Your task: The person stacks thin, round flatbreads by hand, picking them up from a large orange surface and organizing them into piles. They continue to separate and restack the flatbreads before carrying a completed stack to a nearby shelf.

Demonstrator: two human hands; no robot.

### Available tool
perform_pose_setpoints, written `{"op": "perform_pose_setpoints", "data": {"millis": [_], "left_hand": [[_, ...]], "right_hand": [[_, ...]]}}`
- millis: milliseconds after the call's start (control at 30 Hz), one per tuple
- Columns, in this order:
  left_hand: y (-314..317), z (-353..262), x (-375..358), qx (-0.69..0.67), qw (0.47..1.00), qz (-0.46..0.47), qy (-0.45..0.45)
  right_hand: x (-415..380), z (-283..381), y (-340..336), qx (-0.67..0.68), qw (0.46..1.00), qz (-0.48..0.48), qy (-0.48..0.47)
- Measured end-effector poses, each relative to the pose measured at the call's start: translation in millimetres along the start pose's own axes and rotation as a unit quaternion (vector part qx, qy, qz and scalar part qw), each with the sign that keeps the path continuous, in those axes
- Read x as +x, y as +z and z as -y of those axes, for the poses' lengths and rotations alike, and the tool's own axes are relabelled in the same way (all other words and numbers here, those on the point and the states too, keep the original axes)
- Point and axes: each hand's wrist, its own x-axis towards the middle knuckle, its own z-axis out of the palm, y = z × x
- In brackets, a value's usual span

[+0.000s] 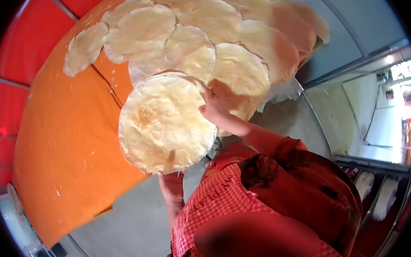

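Note:
A thick, round stack of thin flatbreads [163,126] lies level near the front edge of the orange-covered table, its top sheet pale with a browned patch. My left hand [171,183] grips the near edge, thumb on top and the other fingers below, mostly hidden by the bread. At the far right edge of the stack, my right hand [212,106] has its fingers closed on the rim. Just behind it, a single flatbread [241,74] lies partly in the shadow of my arm.
Many overlapping flatbreads [191,47] cover the back of the table. An orange cloth [73,144] spans the left side, dotted with crumbs. Red panels [12,60] stand along the left. Grey floor [119,222] shows below, and a clear plastic sheet [283,92] hangs at the right edge.

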Motion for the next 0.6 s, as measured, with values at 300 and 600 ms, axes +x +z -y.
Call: {"op": "perform_pose_setpoints", "data": {"millis": [300,600], "left_hand": [[-45.8,12.0,36.4,0.053,0.992,-0.107,-0.051],[-29.0,12.3,25.1,-0.052,0.994,-0.086,-0.047]], "right_hand": [[28.8,-3.7,-6.4,0.113,0.943,0.251,0.19],[47.7,-15.0,-4.3,0.375,0.883,0.188,0.212]]}}
